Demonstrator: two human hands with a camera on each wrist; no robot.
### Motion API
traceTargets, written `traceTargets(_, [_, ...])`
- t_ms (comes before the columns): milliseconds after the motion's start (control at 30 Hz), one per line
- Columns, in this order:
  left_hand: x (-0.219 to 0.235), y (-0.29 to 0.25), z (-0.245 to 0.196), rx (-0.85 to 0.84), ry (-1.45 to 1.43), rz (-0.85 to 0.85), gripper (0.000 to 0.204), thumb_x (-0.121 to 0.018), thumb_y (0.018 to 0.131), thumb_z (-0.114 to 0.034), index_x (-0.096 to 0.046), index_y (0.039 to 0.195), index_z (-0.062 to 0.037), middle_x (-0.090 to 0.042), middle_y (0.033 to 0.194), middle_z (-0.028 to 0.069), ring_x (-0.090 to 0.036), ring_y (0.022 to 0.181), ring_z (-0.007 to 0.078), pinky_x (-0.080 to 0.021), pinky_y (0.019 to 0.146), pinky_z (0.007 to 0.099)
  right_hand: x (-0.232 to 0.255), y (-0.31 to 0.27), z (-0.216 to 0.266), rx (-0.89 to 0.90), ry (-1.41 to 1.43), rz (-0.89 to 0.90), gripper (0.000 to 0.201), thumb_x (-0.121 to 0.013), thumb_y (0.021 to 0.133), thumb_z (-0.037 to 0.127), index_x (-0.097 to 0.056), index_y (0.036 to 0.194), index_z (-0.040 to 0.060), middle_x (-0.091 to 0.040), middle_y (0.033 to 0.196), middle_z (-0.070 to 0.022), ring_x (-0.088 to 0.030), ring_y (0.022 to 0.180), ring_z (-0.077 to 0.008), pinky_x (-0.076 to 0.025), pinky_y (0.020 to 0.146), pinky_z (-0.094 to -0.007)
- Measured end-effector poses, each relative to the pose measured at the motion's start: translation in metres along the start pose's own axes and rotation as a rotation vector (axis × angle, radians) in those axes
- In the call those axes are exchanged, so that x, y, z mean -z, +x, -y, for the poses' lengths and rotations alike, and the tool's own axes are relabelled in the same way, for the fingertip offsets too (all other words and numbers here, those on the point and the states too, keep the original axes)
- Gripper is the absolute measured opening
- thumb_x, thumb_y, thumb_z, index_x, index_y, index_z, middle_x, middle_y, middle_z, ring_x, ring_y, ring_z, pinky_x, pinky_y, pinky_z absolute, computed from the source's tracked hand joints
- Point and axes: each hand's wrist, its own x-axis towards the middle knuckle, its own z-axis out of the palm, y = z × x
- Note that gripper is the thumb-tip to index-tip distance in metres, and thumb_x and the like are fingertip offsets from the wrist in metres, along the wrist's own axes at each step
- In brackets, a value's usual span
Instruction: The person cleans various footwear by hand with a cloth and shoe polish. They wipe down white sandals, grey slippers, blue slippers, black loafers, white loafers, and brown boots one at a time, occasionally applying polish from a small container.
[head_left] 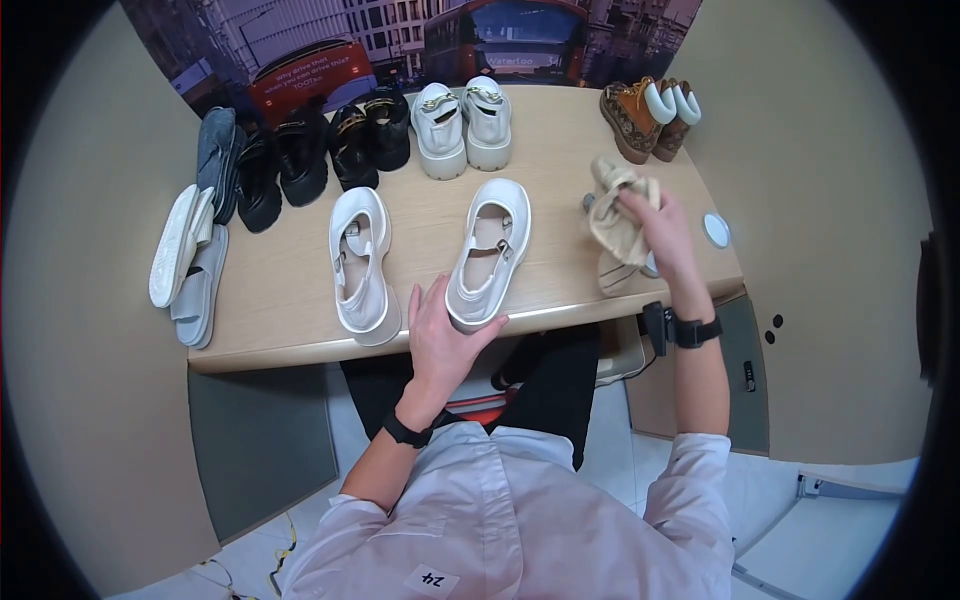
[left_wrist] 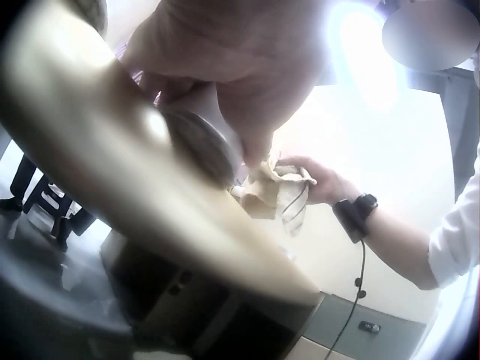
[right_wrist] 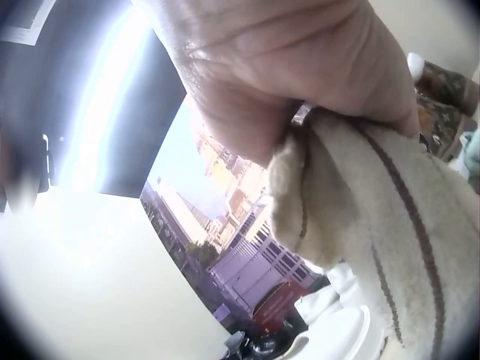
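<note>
My left hand (head_left: 440, 335) grips the heel of a white Mary Jane shoe (head_left: 508, 193), thumb on the right side and fingers on the left. The shoe sits at the table's front edge, toe pointing away. Its mate, another white shoe (head_left: 352, 199), stands to the left. On the right, my right hand (head_left: 668, 235) holds a bunched beige cloth (head_left: 622, 235) over the table. Brown stripes run down this cloth (right_wrist: 390, 225) in the right wrist view, where the fingertips are hidden. Part of the shoe's dark-looking sole (left_wrist: 199, 146) shows below my hand in the left wrist view.
White platform loafers (head_left: 438, 150) and black shoes (head_left: 303, 165) line the back of the table (head_left: 270, 310). Grey slippers (head_left: 200, 290) and white slippers (head_left: 172, 250) lie at the left edge. Brown boots (head_left: 632, 130) stand back right, a white disc (head_left: 716, 230) near the right edge.
</note>
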Motion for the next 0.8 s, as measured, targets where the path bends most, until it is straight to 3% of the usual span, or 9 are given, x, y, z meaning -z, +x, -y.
traceTargets(100, [0.003,-0.001,0.003,-0.047,0.01,0.02,0.093,-0.099,0.075,-0.041,-0.06,0.143,0.009,-0.072,0.13,0.0268,-0.068,0.123,0.0459,-0.038,0.127,0.0607,-0.009,-0.008,-0.019,0.024,0.069,0.082,0.051,-0.074,0.103,0.011,-0.061,0.15,-0.0016,-0.074,0.128,-0.0099,-0.071,0.119,-0.0146,-0.058,0.102,-0.0313])
traceTargets(200, [0.009,-0.002,0.002,-0.115,-0.045,0.074,0.093,-0.098,0.077,-0.04,-0.059,0.144,0.0094,-0.07,0.134,0.0302,-0.066,0.127,0.0487,-0.039,0.127,0.06,-0.019,-0.012,-0.027,0.143,-0.04,0.034,0.05,-0.074,0.101,0.012,-0.063,0.149,-0.0007,-0.074,0.132,-0.0148,-0.072,0.122,-0.0221,-0.056,0.105,-0.0343])
traceTargets(300, [0.01,-0.004,0.001,-0.12,-0.008,0.078,0.09,-0.097,0.078,-0.038,-0.059,0.145,0.0094,-0.067,0.139,0.0322,-0.065,0.131,0.0486,-0.04,0.126,0.0591,-0.03,-0.019,-0.048,0.321,-0.679,0.02,0.051,-0.077,0.098,0.015,-0.066,0.146,0.0,-0.072,0.134,-0.0216,-0.071,0.121,-0.0356,-0.055,0.106,-0.0422])
traceTargets(400, [0.008,-0.004,-0.001,-0.101,-0.029,0.101,0.089,-0.097,0.079,-0.037,-0.059,0.144,0.0095,-0.066,0.142,0.0322,-0.062,0.137,0.0482,-0.04,0.126,0.059,-0.03,-0.021,-0.092,0.614,-1.141,-0.039,0.053,-0.081,0.095,0.021,-0.068,0.142,0.0,-0.07,0.132,-0.0272,-0.065,0.124,-0.0456,-0.053,0.107,-0.05])
traceTargets(433, [0.01,-0.001,-0.006,-0.13,-0.034,0.074,0.084,-0.097,0.079,-0.034,-0.061,0.142,0.008,-0.069,0.137,0.0302,-0.064,0.131,0.0471,-0.046,0.12,0.0563,-0.034,-0.023,-0.094,0.626,-1.111,-0.058,0.059,-0.083,0.093,0.026,-0.067,0.144,0.001,-0.069,0.133,-0.0276,-0.063,0.125,-0.0463,-0.052,0.107,-0.0536])
traceTargets(533, [0.009,0.003,-0.006,-0.131,-0.055,0.082,0.081,-0.099,0.076,-0.032,-0.063,0.138,0.0061,-0.071,0.128,0.0267,-0.067,0.119,0.0455,-0.051,0.11,0.053,-0.034,-0.03,-0.092,0.567,-1.022,-0.077,0.066,-0.084,0.092,0.03,-0.063,0.149,0.0025,-0.066,0.139,-0.0285,-0.061,0.128,-0.0471,-0.051,0.108,-0.0546])
traceTargets(567, [0.012,0.007,-0.01,-0.151,-0.099,0.07,0.079,-0.1,0.074,-0.03,-0.064,0.136,0.0048,-0.071,0.122,0.024,-0.067,0.11,0.0438,-0.053,0.101,0.0513,-0.035,-0.034,-0.092,0.671,-1.035,-0.118,0.075,-0.086,0.091,0.033,-0.059,0.154,0.004,-0.064,0.142,-0.0284,-0.061,0.127,-0.0479,-0.05,0.108,-0.0555])
traceTargets(700, [0.008,0.005,-0.01,-0.088,-0.078,0.099,0.079,-0.1,0.075,-0.028,-0.064,0.136,0.0053,-0.071,0.122,0.0232,-0.067,0.113,0.0426,-0.054,0.101,0.0504,-0.032,-0.052,-0.076,0.663,-1.13,-0.145,0.079,-0.087,0.089,0.034,-0.057,0.156,0.007,-0.065,0.141,-0.0274,-0.062,0.124,-0.0475,-0.051,0.107,-0.0561])
traceTargets(800, [0.002,0.003,-0.005,-0.162,-0.031,0.044,0.078,-0.099,0.076,-0.028,-0.064,0.137,0.0053,-0.071,0.123,0.0231,-0.067,0.116,0.0427,-0.055,0.102,0.0502,-0.027,-0.055,-0.078,0.573,-1.162,-0.091,0.077,-0.087,0.088,0.031,-0.058,0.156,0.0086,-0.066,0.137,-0.0247,-0.065,0.119,-0.0455,-0.054,0.103,-0.0538])
